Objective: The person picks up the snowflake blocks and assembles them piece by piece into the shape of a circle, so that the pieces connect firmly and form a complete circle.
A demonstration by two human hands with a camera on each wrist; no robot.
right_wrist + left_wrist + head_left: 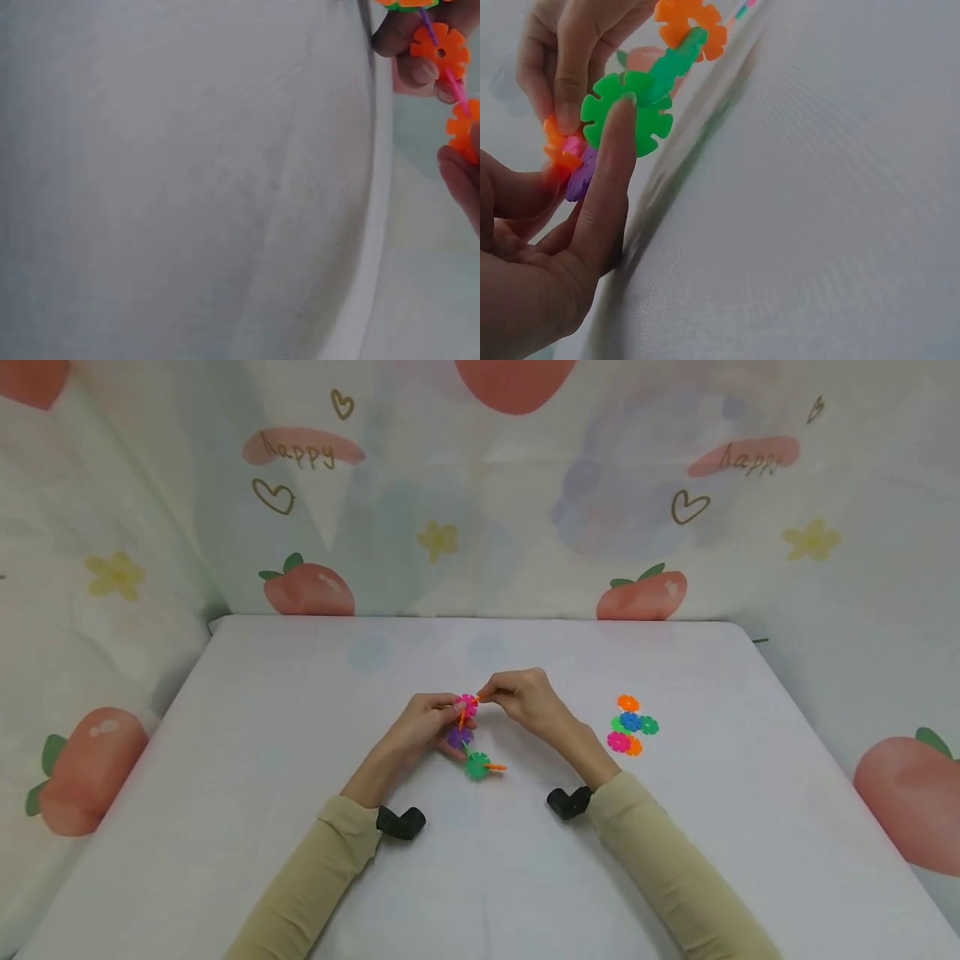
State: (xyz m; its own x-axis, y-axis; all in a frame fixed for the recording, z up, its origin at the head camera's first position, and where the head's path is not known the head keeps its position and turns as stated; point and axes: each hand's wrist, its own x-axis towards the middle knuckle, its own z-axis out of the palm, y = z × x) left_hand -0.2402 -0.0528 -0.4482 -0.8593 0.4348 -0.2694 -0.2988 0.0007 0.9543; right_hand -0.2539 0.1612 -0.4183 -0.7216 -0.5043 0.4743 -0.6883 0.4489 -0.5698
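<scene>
A chain of notched plastic snowflake discs is between both hands. My left hand (416, 727) grips it about the pink disc (469, 702) and purple disc (456, 739). One left finger lies across a green disc (600, 112); a teal disc (676, 67) and an orange disc (717, 37) follow at the chain's free end. From the right, my right hand (534, 697) pinches an orange disc (459, 127) edge-on at the pink disc's rim. Another orange disc (427, 51) of the chain sits against the left fingers. The hands partly hide the joints.
Several loose discs lie right of the right hand: an orange disc (628, 702), a blue disc (630, 722), a green disc (650, 725) and a pink disc (618, 742) among them. The white table (300, 693) ends at a printed curtain (480, 527) behind.
</scene>
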